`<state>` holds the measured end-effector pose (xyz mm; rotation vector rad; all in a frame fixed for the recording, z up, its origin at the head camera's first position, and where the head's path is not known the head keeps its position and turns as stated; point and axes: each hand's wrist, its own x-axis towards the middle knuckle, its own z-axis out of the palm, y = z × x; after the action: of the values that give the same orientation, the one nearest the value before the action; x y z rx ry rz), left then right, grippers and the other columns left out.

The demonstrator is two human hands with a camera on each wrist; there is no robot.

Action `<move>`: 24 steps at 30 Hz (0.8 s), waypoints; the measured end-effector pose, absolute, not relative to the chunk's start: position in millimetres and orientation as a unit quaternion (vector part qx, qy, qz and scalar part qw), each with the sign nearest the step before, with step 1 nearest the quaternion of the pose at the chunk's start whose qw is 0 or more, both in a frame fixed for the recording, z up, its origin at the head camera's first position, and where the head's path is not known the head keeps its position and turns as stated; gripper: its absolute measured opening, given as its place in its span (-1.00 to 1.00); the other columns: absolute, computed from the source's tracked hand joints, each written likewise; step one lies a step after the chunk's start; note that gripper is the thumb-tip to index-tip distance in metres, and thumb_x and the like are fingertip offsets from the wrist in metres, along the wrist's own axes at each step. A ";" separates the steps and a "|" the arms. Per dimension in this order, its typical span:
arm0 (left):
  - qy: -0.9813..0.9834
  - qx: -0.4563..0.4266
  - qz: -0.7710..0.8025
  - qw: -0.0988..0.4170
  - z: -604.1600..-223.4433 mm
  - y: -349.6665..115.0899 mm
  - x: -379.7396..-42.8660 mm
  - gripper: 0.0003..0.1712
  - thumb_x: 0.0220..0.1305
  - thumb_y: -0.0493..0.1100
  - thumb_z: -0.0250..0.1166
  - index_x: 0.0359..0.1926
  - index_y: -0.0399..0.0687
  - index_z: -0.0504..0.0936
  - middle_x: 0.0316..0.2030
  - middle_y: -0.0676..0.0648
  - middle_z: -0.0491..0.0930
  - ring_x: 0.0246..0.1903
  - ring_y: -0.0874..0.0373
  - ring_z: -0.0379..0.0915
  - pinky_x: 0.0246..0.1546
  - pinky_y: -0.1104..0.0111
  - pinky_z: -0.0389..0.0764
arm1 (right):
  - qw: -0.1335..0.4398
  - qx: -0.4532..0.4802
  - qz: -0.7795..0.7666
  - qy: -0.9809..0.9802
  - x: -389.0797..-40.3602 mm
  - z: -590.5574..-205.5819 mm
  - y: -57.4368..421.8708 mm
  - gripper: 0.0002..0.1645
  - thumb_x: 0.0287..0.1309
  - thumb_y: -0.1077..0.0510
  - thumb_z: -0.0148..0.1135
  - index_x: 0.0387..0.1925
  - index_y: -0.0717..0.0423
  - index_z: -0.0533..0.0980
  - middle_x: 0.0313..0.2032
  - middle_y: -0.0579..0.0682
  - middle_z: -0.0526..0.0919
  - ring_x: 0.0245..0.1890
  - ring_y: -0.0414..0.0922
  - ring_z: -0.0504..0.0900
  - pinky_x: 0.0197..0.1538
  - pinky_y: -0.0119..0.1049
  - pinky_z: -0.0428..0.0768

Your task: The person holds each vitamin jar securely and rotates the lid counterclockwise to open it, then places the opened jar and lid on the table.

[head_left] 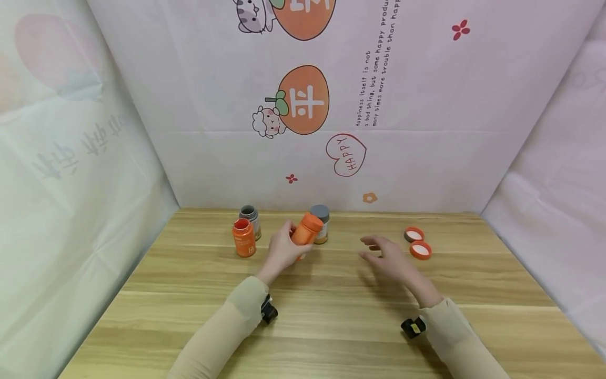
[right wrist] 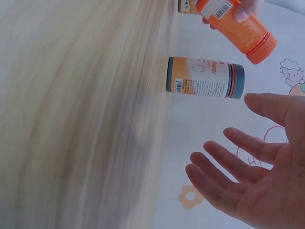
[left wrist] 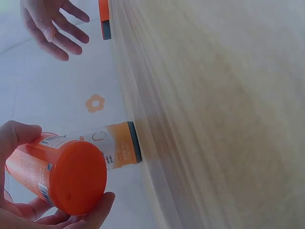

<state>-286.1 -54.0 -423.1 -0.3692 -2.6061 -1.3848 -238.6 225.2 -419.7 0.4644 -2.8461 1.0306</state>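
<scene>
My left hand grips a capped orange bottle, which leans to the right above the table. Its smooth round base faces the camera in the left wrist view. Just behind it stands a grey-capped bottle with a white and orange label, upright on the table. My right hand hovers over the table to the right with fingers spread and nothing in them. In the right wrist view, the right thumb is nearest the grey cap, with a gap between.
At the left, an uncapped orange bottle stands in front of an uncapped grey bottle. Two caps lie inside up beyond my right hand: a dark-sided one and an orange one. A printed white cloth wall rises behind the wooden table.
</scene>
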 end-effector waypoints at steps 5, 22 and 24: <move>-0.873 -0.125 -0.465 0.074 -422.4 -52.4 -281.7 -0.47 -0.13 -0.06 0.52 -0.18 -0.05 0.42 -0.23 -0.06 0.57 -0.28 0.10 0.48 -0.20 0.21 0.53 | 0.045 0.150 0.340 -0.927 -237.5 -417.7 221.7 -0.45 0.29 -0.02 0.12 0.19 0.22 0.39 0.12 0.26 0.51 0.11 0.22 0.50 0.08 0.07 0.50; -0.876 -0.155 -0.453 0.056 -414.5 -44.9 -263.3 -0.48 -0.13 -0.11 0.51 -0.17 -0.02 0.42 -0.20 -0.08 0.58 -0.28 0.10 0.47 -0.22 0.23 0.52 | 0.054 0.149 0.351 -0.923 -236.3 -411.6 214.0 -0.42 0.27 -0.05 0.15 0.19 0.21 0.39 0.11 0.22 0.53 0.07 0.18 0.53 0.04 0.04 0.53; -0.877 -0.159 -0.451 0.056 -414.5 -43.7 -261.3 -0.48 -0.13 -0.12 0.51 -0.16 -0.03 0.43 -0.21 -0.08 0.59 -0.29 0.10 0.47 -0.24 0.24 0.52 | 0.055 0.150 0.354 -0.922 -235.5 -410.5 212.3 -0.40 0.26 -0.08 0.14 0.19 0.21 0.39 0.10 0.22 0.54 0.07 0.18 0.54 0.03 0.03 0.54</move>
<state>-261.3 -43.7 -414.5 -0.4833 -2.6591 -1.3672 -235.5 212.3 -410.5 0.4542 -2.7987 1.0736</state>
